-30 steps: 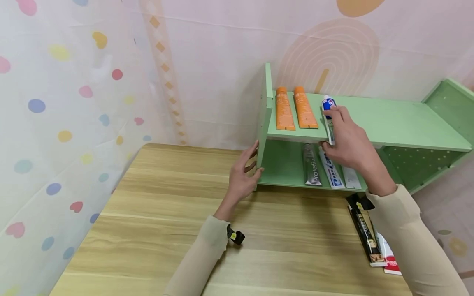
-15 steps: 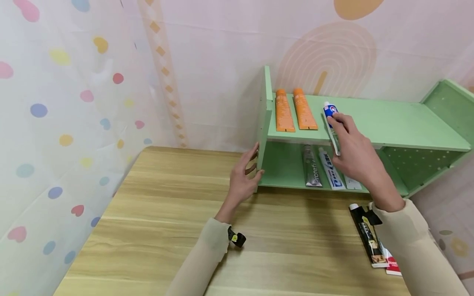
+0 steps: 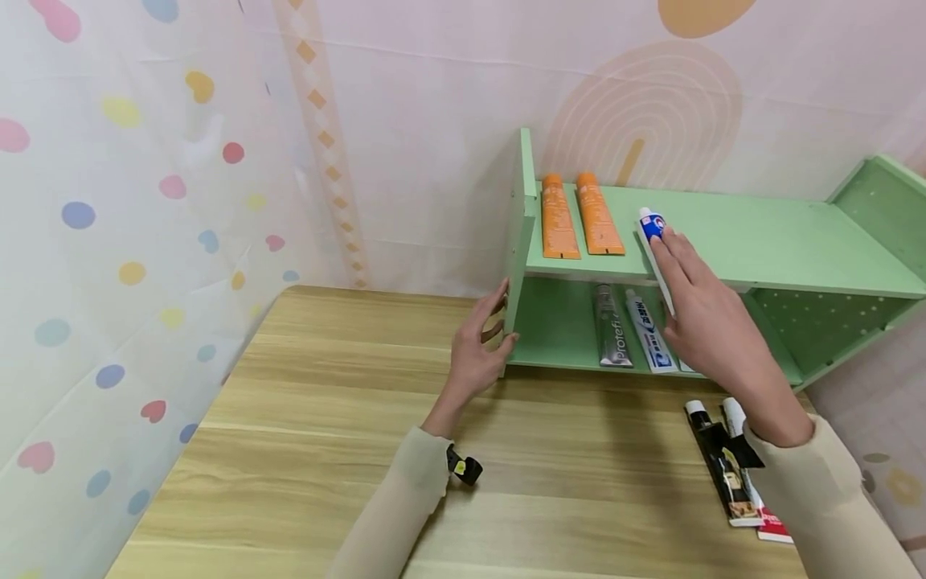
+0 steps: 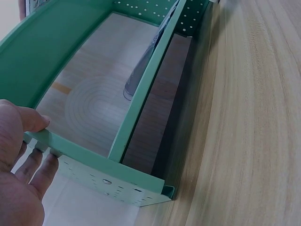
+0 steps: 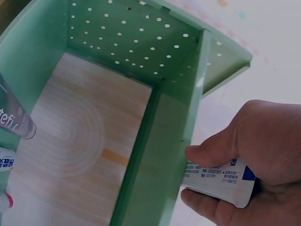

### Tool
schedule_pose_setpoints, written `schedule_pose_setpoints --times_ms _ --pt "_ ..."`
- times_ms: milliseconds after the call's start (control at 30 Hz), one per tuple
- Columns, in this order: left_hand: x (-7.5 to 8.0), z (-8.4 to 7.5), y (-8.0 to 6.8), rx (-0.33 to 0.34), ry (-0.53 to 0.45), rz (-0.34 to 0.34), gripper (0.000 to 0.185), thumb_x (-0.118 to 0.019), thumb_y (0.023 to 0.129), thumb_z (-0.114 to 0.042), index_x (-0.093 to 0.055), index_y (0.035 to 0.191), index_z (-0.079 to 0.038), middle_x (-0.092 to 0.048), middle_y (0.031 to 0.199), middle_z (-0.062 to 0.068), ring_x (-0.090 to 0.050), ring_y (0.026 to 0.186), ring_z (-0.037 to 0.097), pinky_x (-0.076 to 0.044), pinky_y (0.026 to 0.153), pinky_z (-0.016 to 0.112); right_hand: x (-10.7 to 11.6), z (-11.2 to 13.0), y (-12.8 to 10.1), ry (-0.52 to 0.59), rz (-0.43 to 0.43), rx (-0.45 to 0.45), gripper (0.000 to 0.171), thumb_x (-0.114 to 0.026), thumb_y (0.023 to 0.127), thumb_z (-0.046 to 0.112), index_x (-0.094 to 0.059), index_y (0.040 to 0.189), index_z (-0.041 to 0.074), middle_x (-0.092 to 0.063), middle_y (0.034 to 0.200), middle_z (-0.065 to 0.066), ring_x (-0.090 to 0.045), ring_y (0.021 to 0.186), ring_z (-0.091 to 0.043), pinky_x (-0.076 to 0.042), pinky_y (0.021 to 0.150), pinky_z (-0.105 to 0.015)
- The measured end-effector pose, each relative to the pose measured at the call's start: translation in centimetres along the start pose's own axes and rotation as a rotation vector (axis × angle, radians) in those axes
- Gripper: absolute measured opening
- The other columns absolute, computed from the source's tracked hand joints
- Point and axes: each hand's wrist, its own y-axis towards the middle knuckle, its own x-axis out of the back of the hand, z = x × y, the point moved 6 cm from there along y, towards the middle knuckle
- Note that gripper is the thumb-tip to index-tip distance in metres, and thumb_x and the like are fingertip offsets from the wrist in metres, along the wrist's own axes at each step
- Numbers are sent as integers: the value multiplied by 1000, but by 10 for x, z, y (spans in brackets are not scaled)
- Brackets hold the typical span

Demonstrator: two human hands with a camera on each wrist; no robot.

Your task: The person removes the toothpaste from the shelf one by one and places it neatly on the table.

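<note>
My right hand [image 3: 712,322] holds a white toothpaste tube [image 3: 652,228] with a blue label at the front edge of the upper shelf [image 3: 781,233]. Its fingers lie along the tube's top; in the right wrist view the thumb and a finger flank the tube's flat tail [image 5: 221,184]. My left hand [image 3: 475,347] grips the left side panel [image 3: 522,233] of the green shelf unit, thumb inside and fingers outside in the left wrist view. Two orange tubes [image 3: 560,219] lie left of the held one, caps toward the wall.
On the lower shelf lie a grey tube [image 3: 612,326], a blue-and-white tube [image 3: 650,330] and a partly hidden pale one. A black tube [image 3: 723,466] and a red-and-white tube [image 3: 776,527] rest on the wooden table [image 3: 347,418], under my right forearm. A patterned curtain hangs behind.
My right hand has shifted right and toward me, its fingers now flatter along the toothpaste tube. The tube has moved slightly the same way. The left hand stays on the panel.
</note>
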Motion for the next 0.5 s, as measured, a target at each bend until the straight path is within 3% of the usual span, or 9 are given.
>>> schedule_pose_setpoints --times_ms 67,267,500 --pt "2 -10 -1 -2 0 -4 77 -66 87 18 -43 156 -7 -53 147 21 -52 137 43 -54 104 55 0 1 -4 -4 -3 9 89 -53 84 -14 -16 163 1 -14 171 -21 -18 157 -42 -41 109 -70" --pt "1 -11 0 -7 14 -11 77 -67 87 18 -43 156 -7 -53 148 20 -52 137 41 -54 103 54 0 5 -15 -5 -52 38 89 -51 81 -18 -19 163 -1 -17 170 -22 -19 157 -41 -35 116 -68" --pt "1 -13 2 -21 15 -6 77 -67 87 18 -42 156 -6 -52 147 21 -52 138 41 -55 103 52 3 9 -30 -23 -106 68 96 -56 74 -24 -22 162 -1 -21 170 -22 -20 158 -39 -48 101 -69"
